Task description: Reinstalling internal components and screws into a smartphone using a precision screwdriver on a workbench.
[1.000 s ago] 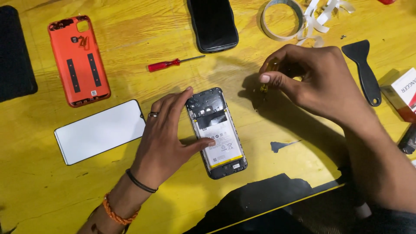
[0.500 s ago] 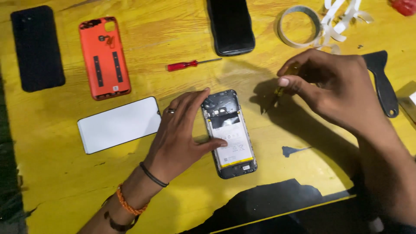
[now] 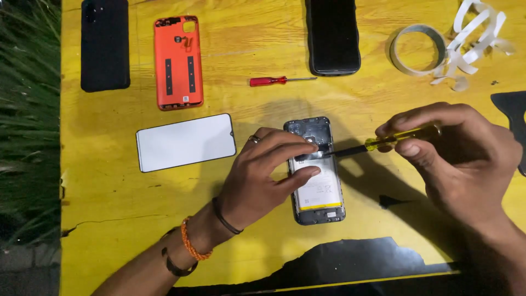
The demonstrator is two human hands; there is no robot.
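An opened phone (image 3: 318, 189) lies back-up on the yellow table (image 3: 109, 203), its white battery and dark circuit area exposed. My left hand (image 3: 263, 175) rests on its left side, fingers pressing the upper part and the battery. My right hand (image 3: 455, 153) grips a screwdriver (image 3: 378, 144) with a yellow handle and black shaft. Its tip points left onto the phone's upper part, close to my left fingertips.
An orange back cover (image 3: 178, 63) and a black case (image 3: 105, 44) lie at the far left. A white screen panel (image 3: 185, 142) sits left of my hand. A red screwdriver (image 3: 274, 81), a black phone (image 3: 333, 35), a tape roll (image 3: 417, 49) and a black scraper (image 3: 512, 107) lie farther back.
My right hand has brought the yellow-handled screwdriver down and left, so its tip now reaches the phone's upper part. The left hand stays on the phone. The view shifted right.
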